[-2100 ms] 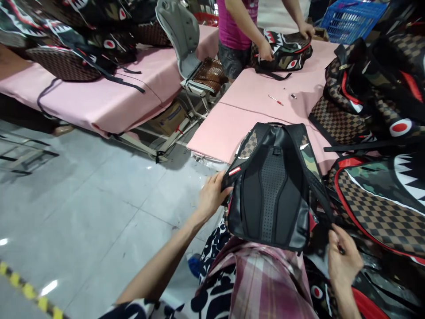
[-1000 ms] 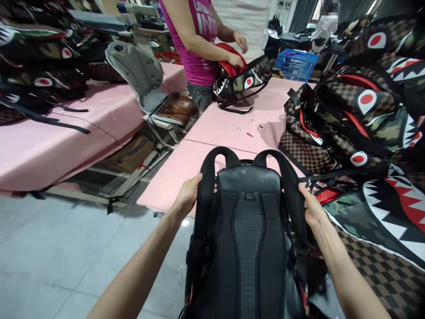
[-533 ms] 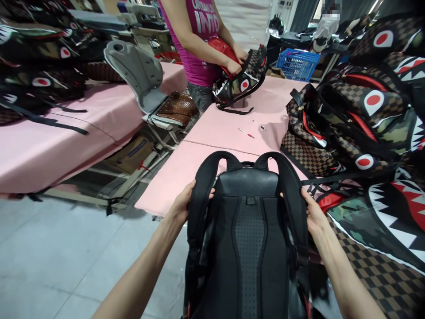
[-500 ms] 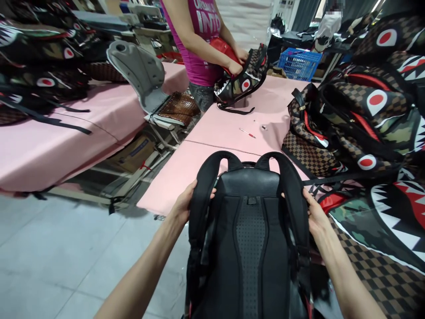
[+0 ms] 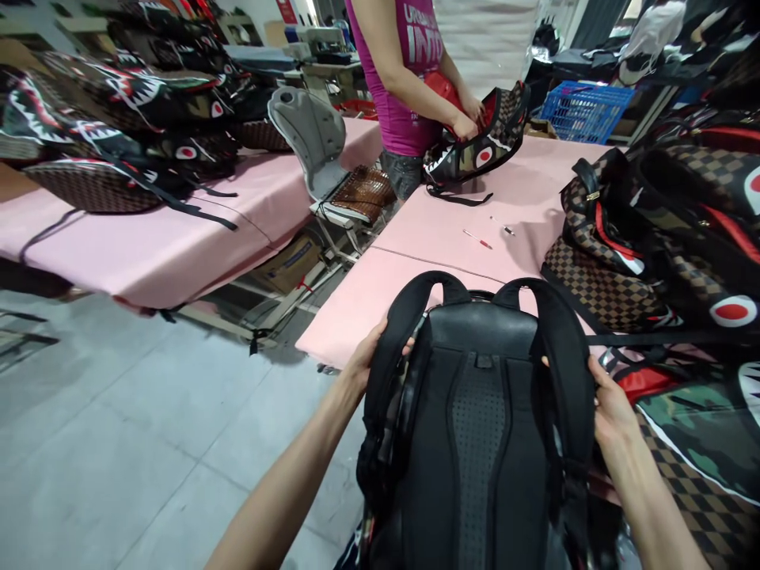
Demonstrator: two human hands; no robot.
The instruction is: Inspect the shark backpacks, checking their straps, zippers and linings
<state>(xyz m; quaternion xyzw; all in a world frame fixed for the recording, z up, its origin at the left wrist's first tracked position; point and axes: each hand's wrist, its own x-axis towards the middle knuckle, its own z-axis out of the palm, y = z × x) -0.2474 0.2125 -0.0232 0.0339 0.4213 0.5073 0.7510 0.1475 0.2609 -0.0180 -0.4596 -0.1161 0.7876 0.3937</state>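
Big pink cloth-covered table (image 5: 427, 237) runs out ahead of me, and the black backpack with the padded mesh back panel (image 5: 480, 443) is upright at its near edge, panel facing me, right between my two hands; its bottom is out of view. To my right a pile of brown-checkered and camo shark-mouth backpacks (image 5: 653, 229) sits on the table, just beside mine. Across the table a person in a pink top (image 5: 404, 79) has both hands on another camo shark-mouth backpack (image 5: 475, 146). My left hand (image 5: 365, 360) is clamped around the left black padded shoulder strap (image 5: 395, 348) near its top, and my right hand (image 5: 611, 402) grips the right strap (image 5: 567, 356) the same way. A little red pen (image 5: 476, 238) lies on the bare cloth beyond.
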